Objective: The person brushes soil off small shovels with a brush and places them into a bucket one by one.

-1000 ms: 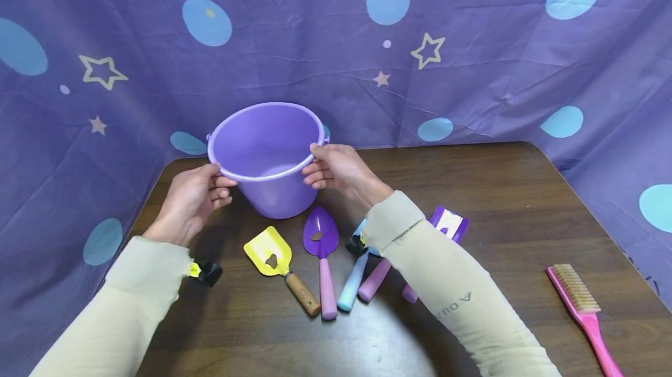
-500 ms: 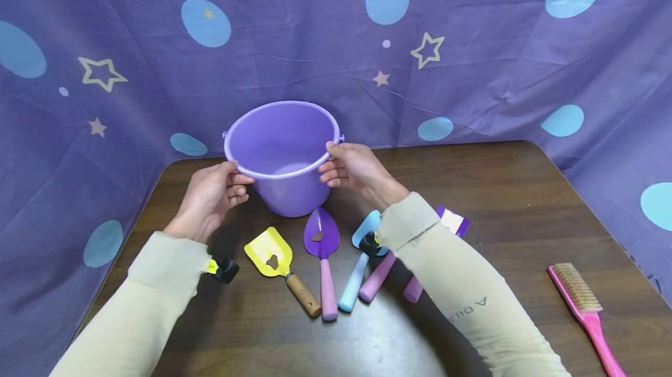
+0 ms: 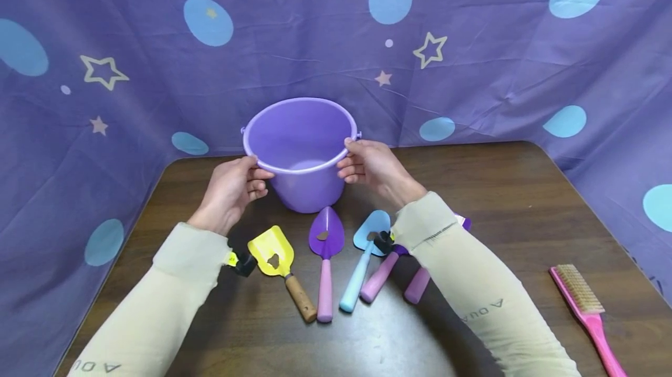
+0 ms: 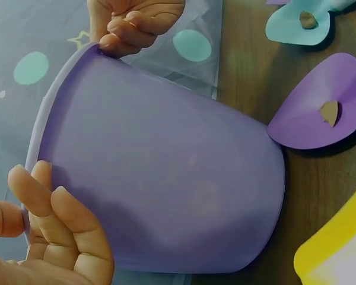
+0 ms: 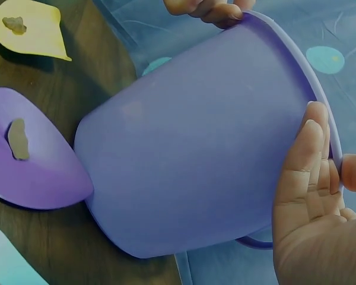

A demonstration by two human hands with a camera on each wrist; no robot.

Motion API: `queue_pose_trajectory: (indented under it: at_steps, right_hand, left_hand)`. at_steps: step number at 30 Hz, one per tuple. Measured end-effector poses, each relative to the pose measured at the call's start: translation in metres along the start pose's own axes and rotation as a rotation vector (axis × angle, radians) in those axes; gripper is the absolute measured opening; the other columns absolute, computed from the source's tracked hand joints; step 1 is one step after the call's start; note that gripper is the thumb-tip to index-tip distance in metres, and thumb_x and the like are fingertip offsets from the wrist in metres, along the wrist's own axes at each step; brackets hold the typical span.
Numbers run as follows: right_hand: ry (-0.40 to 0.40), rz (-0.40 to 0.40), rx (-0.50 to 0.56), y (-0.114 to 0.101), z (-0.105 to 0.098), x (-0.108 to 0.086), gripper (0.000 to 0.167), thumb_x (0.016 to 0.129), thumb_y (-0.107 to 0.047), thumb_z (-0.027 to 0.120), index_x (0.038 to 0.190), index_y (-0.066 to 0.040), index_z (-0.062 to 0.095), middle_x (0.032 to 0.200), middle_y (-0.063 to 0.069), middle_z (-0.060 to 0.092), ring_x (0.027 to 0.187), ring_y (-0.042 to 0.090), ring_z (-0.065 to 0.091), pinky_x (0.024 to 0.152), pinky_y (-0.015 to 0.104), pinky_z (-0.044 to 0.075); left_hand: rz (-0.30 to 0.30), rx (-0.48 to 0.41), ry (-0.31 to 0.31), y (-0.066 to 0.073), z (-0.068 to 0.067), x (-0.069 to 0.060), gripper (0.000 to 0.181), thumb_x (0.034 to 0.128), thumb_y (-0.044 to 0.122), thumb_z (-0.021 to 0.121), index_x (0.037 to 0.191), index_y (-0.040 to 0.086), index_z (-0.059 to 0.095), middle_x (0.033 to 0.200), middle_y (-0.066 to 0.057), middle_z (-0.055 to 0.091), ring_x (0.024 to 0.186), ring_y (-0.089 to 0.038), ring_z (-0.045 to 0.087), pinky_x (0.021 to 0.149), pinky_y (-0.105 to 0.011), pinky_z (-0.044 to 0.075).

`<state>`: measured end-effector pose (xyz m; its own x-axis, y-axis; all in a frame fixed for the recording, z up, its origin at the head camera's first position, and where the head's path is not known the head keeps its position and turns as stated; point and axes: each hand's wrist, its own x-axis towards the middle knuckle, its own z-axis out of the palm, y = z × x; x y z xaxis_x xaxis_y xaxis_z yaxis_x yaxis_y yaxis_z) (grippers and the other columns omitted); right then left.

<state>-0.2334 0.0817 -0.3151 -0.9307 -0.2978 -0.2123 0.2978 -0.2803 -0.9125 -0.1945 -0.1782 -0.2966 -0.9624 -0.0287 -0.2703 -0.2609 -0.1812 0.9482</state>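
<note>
A purple bucket [image 3: 310, 190] stands upright near the back of the table, its mouth towards the camera. My left hand [image 3: 227, 191] pinches its rim at the front left, thumb on top and fingers beneath. On the right front of the rim my right hand [image 3: 379, 168] has the same kind of pinch. Both wrist views show the bucket wall [image 4: 166, 172] between the two hands. The purple trowel's blade [image 3: 326, 231] lies just in front of the bucket base.
Around the trowel lie a yellow shovel [image 3: 273, 248], a light blue trowel [image 3: 356, 278] and two pink-handled tools [image 3: 379, 279], partly under my right sleeve. A pink brush [image 3: 580, 289] is at the far right. A patterned purple curtain [image 3: 294, 32] hangs behind the table [image 3: 499, 190].
The bucket has moved to the right along the back of the table, with both hands still holding its rim.
</note>
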Motion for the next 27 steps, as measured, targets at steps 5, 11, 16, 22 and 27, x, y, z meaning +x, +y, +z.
queue_pose_trajectory:
  at_steps: [5, 11, 16, 22, 27]
  right_hand:
    - [0.002, -0.009, 0.003, -0.003, -0.008, -0.003, 0.018, 0.098, -0.023, 0.053, 0.089, -0.008, 0.051, 0.069, 0.008, 0.065, 0.057, 0.017, 0.063, 0.055, 0.027, 0.051]
    - [0.014, -0.011, 0.026, -0.006, -0.018, -0.005, 0.018, 0.098, -0.023, 0.054, 0.090, -0.007, 0.052, 0.068, 0.008, 0.065, 0.056, 0.017, 0.064, 0.055, 0.027, 0.052]
    - [0.038, -0.013, 0.030, -0.009, -0.025, -0.006, 0.019, 0.097, -0.024, 0.056, 0.091, -0.006, 0.052, 0.069, 0.008, 0.066, 0.057, 0.018, 0.064, 0.058, 0.029, 0.053]
    - [0.045, -0.011, 0.027, -0.011, -0.035, -0.010, 0.019, 0.098, -0.023, 0.054, 0.090, -0.006, 0.051, 0.069, 0.009, 0.066, 0.057, 0.018, 0.065, 0.059, 0.029, 0.054]
    - [0.046, -0.017, 0.040, -0.013, -0.043, -0.014, 0.019, 0.098, -0.023, 0.053, 0.090, -0.006, 0.051, 0.069, 0.009, 0.066, 0.058, 0.019, 0.065, 0.059, 0.030, 0.054]
  left_hand:
    - [-0.006, -0.005, -0.012, -0.002, 0.009, 0.003, 0.019, 0.0997, 0.016, 0.042, 0.104, 0.000, 0.050, 0.064, 0.000, 0.065, 0.046, -0.006, 0.051, 0.058, -0.023, 0.049]
    - [-0.013, -0.005, -0.012, -0.003, 0.019, 0.007, 0.021, 0.0999, 0.017, 0.042, 0.108, -0.001, 0.050, 0.065, 0.000, 0.065, 0.047, -0.006, 0.051, 0.058, -0.023, 0.049]
    - [-0.011, -0.008, -0.016, -0.005, 0.028, 0.011, 0.021, 0.0989, 0.015, 0.042, 0.108, -0.002, 0.050, 0.064, 0.000, 0.065, 0.046, -0.006, 0.050, 0.057, -0.023, 0.049]
    - [-0.004, -0.004, -0.020, -0.007, 0.039, 0.013, 0.017, 0.0978, 0.014, 0.042, 0.099, 0.002, 0.052, 0.062, 0.000, 0.065, 0.045, -0.006, 0.050, 0.054, -0.022, 0.048]
    - [-0.002, -0.001, -0.025, -0.010, 0.048, 0.015, 0.018, 0.0978, 0.015, 0.042, 0.097, 0.002, 0.053, 0.061, 0.001, 0.065, 0.044, -0.006, 0.049, 0.053, -0.022, 0.048]
